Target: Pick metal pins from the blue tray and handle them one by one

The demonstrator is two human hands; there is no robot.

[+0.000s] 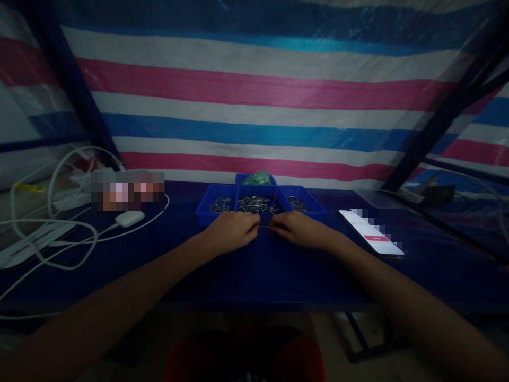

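A thin piece, too dim to identify, spans mid-frame, its ends hidden in the pinched fingertips of the left hand and right hand. Beyond, hands partly cover blue bins of metal bits; the phone, right, is pixelated.

Nothing legible anywhere; the phone screen is partly pixelated.

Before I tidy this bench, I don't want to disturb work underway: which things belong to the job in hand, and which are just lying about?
Seemingly part of the job:
thin piece pinched between left hand and right hand
small metal pieces
blue bins holding them

Seemingly just lying about:
phone
white cables
white block
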